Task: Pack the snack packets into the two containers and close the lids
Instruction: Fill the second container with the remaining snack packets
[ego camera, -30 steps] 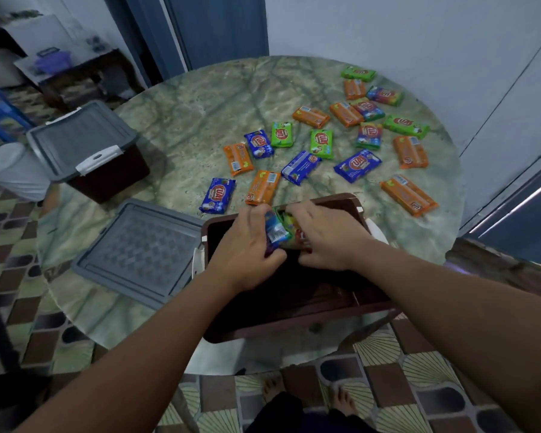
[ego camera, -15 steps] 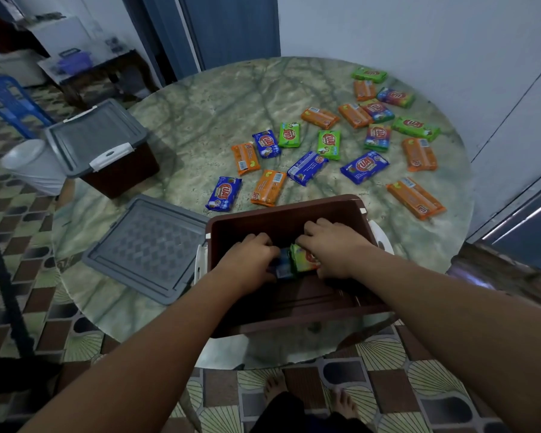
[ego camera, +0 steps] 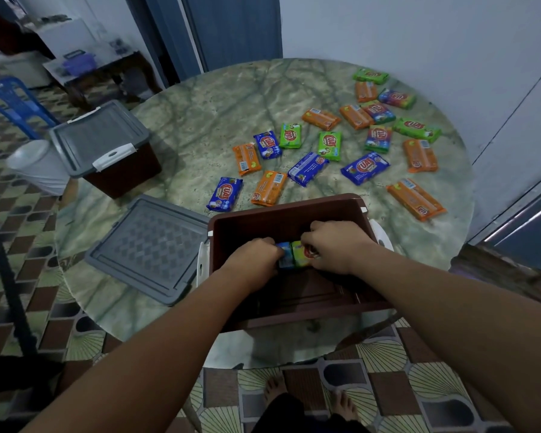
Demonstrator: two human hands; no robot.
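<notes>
1. both my hands are down inside the open brown plastic container (ego camera: 281, 214) at the lower middle of the frame, on the round green marble table (ego camera: 200, 98).
2. my left hand (ego camera: 253, 260) curls its fingers round a small blue snack packet (ego camera: 284, 256).
3. my right hand (ego camera: 338, 245) clamps a green and yellow snack packet (ego camera: 299, 254), which touches the blue one.
4. the loose grey plastic lid (ego camera: 147, 245) lies flat just left of the open container.
5. the second brown container with its grey lid on (ego camera: 103, 145) sits at the upper left.
6. the scattered orange, blue and green snack packets (ego camera: 328, 145) lie across the upper right of the table.
</notes>
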